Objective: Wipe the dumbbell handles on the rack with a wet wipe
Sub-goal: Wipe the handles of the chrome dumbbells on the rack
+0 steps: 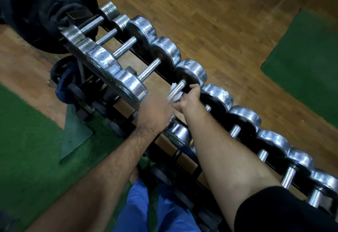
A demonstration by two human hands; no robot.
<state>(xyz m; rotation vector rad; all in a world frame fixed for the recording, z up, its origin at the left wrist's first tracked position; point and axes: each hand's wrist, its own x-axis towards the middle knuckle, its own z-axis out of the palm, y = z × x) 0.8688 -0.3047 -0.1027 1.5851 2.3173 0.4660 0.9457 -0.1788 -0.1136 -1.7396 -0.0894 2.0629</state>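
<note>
A row of chrome dumbbells lies on a black rack (165, 75) that runs diagonally from upper left to lower right. My right hand (189, 95) grips a white wet wipe (177, 98) wrapped round the handle (177, 89) of one dumbbell near the middle, just below its far head (192, 72). My left hand (154, 111) lies over the near end of the same dumbbell, back of the hand up and blurred, its fingers curled out of sight. Bare handles (149, 69) show to the upper left, others (235, 130) to the lower right.
Large black weight plates (36, 12) stand at the rack's upper-left end. Dark plates and dumbbells (73, 89) sit on a lower tier. Beyond the rack lie wooden floor (210, 21) and a green mat (311, 63); another green mat (27, 131) is on my side. My blue trousers (146, 209) show below.
</note>
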